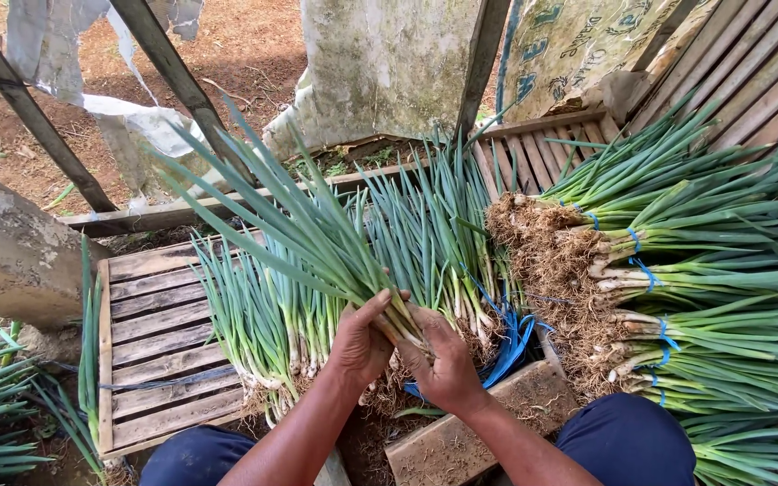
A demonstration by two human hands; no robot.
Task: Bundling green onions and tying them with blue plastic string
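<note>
Here, spring onions are clasped near the roots by both hands, left hand and right hand; stalks are best kept aligned, grip firm

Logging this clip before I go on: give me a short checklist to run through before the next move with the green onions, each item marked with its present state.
1. Left hand grips the held bunch of long green onions near the white stems: ok.
2. Right hand closed on the same bunch near the roots: ok.
3. Blue plastic tie strips lie beside the right hand: ok.
4. Held bunch already tied: cannot tell.
5. Bundles with blue bands stacked on the right: ok.
6. Bare part of the slatted wooden pallet at left: ok.
</note>
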